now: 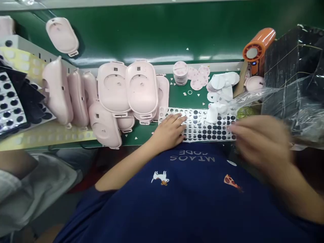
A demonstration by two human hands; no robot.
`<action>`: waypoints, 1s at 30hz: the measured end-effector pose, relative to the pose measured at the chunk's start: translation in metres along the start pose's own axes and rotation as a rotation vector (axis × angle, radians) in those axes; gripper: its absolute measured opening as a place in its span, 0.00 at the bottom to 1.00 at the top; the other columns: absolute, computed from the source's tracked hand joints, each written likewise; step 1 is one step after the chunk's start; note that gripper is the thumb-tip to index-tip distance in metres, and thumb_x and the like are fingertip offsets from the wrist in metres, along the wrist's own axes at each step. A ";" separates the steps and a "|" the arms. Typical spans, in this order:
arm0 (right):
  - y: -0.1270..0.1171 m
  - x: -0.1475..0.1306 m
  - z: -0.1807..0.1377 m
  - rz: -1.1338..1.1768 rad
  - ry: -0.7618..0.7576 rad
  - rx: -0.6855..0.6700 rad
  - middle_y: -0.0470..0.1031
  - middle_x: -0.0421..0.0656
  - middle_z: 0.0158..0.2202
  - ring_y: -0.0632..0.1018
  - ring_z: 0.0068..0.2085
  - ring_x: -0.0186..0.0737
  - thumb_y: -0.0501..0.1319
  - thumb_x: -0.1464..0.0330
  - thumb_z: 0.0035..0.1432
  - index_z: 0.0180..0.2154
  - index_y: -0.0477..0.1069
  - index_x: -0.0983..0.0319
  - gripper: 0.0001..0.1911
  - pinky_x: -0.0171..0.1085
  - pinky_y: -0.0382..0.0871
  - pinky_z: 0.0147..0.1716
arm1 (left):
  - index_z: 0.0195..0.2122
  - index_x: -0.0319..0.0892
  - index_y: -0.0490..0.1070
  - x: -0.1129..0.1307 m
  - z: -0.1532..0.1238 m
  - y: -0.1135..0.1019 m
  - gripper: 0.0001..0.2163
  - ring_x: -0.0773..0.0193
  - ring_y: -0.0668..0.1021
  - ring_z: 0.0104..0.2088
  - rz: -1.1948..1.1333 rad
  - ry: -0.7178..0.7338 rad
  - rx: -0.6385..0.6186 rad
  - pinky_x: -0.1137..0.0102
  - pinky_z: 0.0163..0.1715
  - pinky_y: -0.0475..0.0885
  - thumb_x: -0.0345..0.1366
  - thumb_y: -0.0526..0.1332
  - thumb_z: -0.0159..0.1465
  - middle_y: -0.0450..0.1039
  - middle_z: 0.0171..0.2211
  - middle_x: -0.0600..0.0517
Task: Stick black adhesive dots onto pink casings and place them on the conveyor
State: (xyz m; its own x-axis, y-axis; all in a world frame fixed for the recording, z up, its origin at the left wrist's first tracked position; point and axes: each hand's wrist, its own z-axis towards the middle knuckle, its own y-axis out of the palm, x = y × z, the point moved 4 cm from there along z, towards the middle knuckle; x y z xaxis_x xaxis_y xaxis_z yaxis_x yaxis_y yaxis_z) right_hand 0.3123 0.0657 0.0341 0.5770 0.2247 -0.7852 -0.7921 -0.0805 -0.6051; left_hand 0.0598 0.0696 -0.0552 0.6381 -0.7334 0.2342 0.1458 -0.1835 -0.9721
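White dotted sheet (199, 131) beneath spread left grip (170, 131) — right grip (264, 143) blurred, state unclear.

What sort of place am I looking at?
Probably a factory assembly bench: matching pink plastic shells in piles, a sheet of round stickers under the left hand, and a green worktop.

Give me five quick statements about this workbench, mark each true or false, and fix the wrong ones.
1. The left hand rests on the dotted sheet. True.
2. The orange fan stands left of the pink cases. False: the orange fan is to their right.
3. The right hand is blurred. True.
4. The shirt is plain white. False: the shirt is dark blue, with printed lettering.
5. The stack of round pieces stands beyond the dotted sheet. True.
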 end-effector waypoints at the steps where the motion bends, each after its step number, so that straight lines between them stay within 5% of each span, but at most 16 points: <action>1: 0.028 0.002 0.004 -0.192 -0.051 -0.151 0.82 0.47 0.39 0.79 0.41 0.51 0.64 0.69 0.61 0.39 0.82 0.54 0.07 0.50 0.72 0.42 | 0.56 0.38 0.74 0.002 0.004 0.001 0.16 0.46 0.69 0.66 -0.004 0.018 0.021 0.50 0.65 0.67 0.39 0.58 0.71 0.69 0.65 0.41; 3: 0.073 0.017 0.012 -0.512 -0.038 -0.409 0.80 0.50 0.39 0.79 0.39 0.48 0.58 0.73 0.64 0.39 0.81 0.61 0.11 0.45 0.70 0.39 | 0.59 0.38 0.72 0.005 0.012 0.006 0.17 0.48 0.69 0.66 -0.016 0.048 0.023 0.53 0.65 0.67 0.38 0.56 0.72 0.69 0.65 0.42; 6: 0.100 0.032 0.023 -0.733 -0.014 -0.523 0.79 0.52 0.41 0.78 0.42 0.47 0.55 0.72 0.67 0.41 0.78 0.65 0.13 0.41 0.69 0.40 | 0.59 0.38 0.73 0.009 0.022 0.012 0.18 0.49 0.70 0.65 -0.013 0.059 -0.016 0.57 0.64 0.68 0.38 0.57 0.72 0.70 0.64 0.43; 13: 0.102 0.035 0.037 -0.766 0.101 -0.543 0.78 0.51 0.41 0.80 0.43 0.49 0.60 0.72 0.62 0.42 0.78 0.65 0.09 0.40 0.70 0.41 | 0.57 0.38 0.75 0.010 0.030 0.009 0.17 0.47 0.72 0.62 0.022 0.062 -0.030 0.58 0.60 0.73 0.37 0.57 0.70 0.71 0.63 0.43; 23: 0.106 0.033 0.046 -0.591 0.022 -0.707 0.75 0.49 0.42 0.77 0.43 0.44 0.57 0.75 0.63 0.37 0.76 0.63 0.09 0.38 0.69 0.44 | 0.59 0.37 0.74 0.003 0.024 0.014 0.19 0.46 0.71 0.63 -0.045 0.089 -0.003 0.56 0.60 0.72 0.38 0.58 0.71 0.72 0.62 0.41; 30: 0.101 0.036 0.043 -0.603 0.028 -0.684 0.74 0.49 0.46 0.77 0.44 0.45 0.56 0.74 0.65 0.44 0.75 0.63 0.11 0.38 0.67 0.40 | 0.60 0.38 0.73 0.003 0.023 0.015 0.19 0.47 0.70 0.64 -0.058 0.078 -0.015 0.55 0.61 0.72 0.39 0.58 0.70 0.71 0.62 0.41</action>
State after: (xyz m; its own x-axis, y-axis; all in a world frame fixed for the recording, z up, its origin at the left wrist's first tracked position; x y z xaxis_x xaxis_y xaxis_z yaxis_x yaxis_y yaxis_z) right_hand 0.2443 0.1073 -0.0495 0.8666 0.3926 -0.3079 -0.0687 -0.5172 -0.8531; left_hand 0.0813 0.0799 -0.0695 0.5681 -0.7698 0.2910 0.1695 -0.2365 -0.9567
